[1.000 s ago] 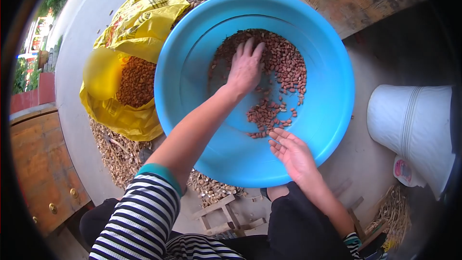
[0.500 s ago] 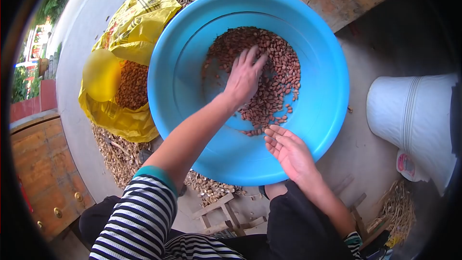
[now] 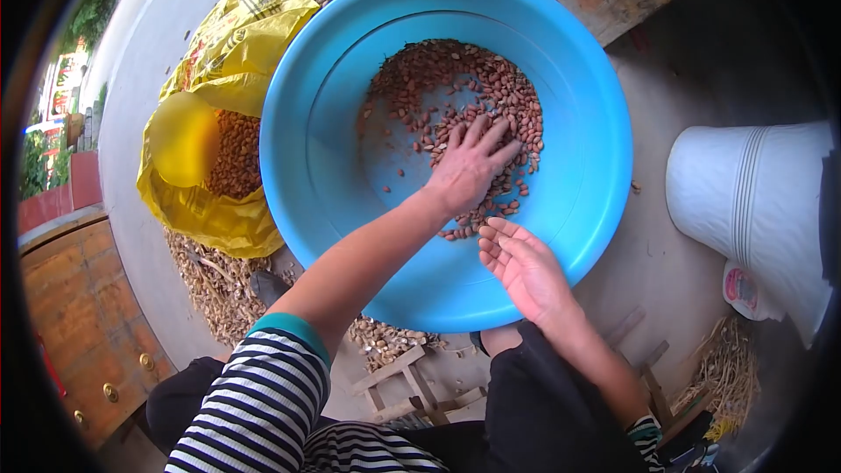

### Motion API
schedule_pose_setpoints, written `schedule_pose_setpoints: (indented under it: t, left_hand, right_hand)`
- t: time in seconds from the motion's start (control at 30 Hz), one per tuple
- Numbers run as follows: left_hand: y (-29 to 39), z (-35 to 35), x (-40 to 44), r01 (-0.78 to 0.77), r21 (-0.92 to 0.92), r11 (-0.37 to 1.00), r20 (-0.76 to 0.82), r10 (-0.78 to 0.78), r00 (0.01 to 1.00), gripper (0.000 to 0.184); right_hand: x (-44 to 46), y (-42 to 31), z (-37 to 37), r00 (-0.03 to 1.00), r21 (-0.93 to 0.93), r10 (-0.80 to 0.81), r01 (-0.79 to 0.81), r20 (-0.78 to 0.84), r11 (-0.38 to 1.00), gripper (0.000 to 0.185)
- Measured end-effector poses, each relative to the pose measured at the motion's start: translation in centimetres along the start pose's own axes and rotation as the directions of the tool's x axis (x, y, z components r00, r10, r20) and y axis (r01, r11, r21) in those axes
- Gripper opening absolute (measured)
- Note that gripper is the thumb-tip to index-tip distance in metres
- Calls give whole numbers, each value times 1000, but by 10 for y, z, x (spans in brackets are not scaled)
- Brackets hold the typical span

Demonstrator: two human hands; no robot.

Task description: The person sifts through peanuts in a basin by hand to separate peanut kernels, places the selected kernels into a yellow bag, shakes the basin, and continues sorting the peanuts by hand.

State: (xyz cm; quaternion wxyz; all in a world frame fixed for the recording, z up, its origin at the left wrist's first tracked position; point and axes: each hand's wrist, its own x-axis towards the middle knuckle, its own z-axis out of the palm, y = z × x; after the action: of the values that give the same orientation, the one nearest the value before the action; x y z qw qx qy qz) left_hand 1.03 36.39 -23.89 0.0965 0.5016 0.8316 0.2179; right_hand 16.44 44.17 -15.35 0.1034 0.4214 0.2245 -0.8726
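Note:
A large blue basin (image 3: 302, 136) holds many reddish-brown shelled peanuts (image 3: 508, 79), heaped mostly at its far and right sides. My left hand (image 3: 467, 165) lies palm down among them with its fingers spread, touching the peanuts and hiding some. Above the basin's near right part, my right hand (image 3: 524, 267) is turned palm up, its fingers stretched out and slightly curved. Nothing shows in that palm. Its fingertips are close to the near end of the peanut heap. A few peanuts are scattered on the basin floor left of my left hand.
A yellow bag (image 3: 232, 66) of peanuts leans left of the basin. Empty shells (image 3: 206, 280) litter the floor around it. A white bucket-like container (image 3: 718, 193) lies at right. A wooden frame (image 3: 416, 381) is near my legs, and a wooden cabinet (image 3: 83, 298) stands at left.
My left hand has moved right and toward me across the peanuts, leaving more basin floor bare on the left. My right hand has stayed nearly in place.

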Motion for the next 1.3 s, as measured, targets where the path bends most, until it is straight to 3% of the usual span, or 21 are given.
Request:
schedule_pose_setpoints:
  t: [0.07,0.13,0.27,0.3,0.53,0.6,0.63,0.7,0.8,0.87,0.93,0.97,1.03,1.13,1.3]
  left_hand:
    - [2,4,-12,-61,16,998,-9,61,998,54]
    - [-5,3,-32,-172,11,985,133,169,977,53]
    - [-16,-21,-60,-171,76,982,198,153,968,52]
    - [-14,-28,-66,-137,-22,990,208,139,968,48]
    - [-13,-36,-75,-147,-65,987,252,159,955,44]
    - [-11,-31,-59,50,-168,985,152,-24,988,40]
    - [-10,-29,-49,50,-169,984,151,-24,988,40]
    - [-9,-22,-25,33,-133,991,-75,-43,996,31]
    - [-14,-10,-1,94,-11,995,-87,-95,992,26]
    - [-22,1,4,132,-86,988,-102,-140,985,23]
    - [-31,4,3,121,-259,958,-212,-178,961,12]
    - [-36,1,1,119,-256,959,-208,-175,962,12]
    - [-45,-9,-5,310,-393,866,-158,-396,905,12]
    - [-47,-24,-18,420,-497,759,-55,-511,858,14]
    - [-47,-24,-30,447,-493,747,-46,-535,843,9]
  right_hand:
    - [1,1,0,1000,9,-5,5,-3,1000,27]
    - [1,1,-3,1000,25,-12,12,22,1000,27]
    - [3,2,-3,1000,13,-1,0,16,1000,27]
    - [3,2,-3,1000,22,-1,1,15,1000,28]
    - [3,3,-5,1000,35,-10,9,16,999,27]
    - [4,3,-5,1000,35,-7,6,17,999,27]
    - [5,3,-6,1000,33,-6,5,18,999,27]
    - [5,4,-6,1000,27,-2,2,11,1000,27]
    - [4,4,-6,1000,20,1,-1,7,1000,27]
    - [4,3,-5,1000,21,4,-4,8,1000,27]
    - [3,3,-4,1000,32,9,-10,14,999,27]
    - [4,3,-4,1000,38,9,-9,15,999,27]
    - [4,3,-5,1000,26,-2,1,29,1000,27]
    - [4,3,-4,1000,32,5,-5,20,999,27]
    - [5,4,-5,1000,42,-4,3,23,999,26]
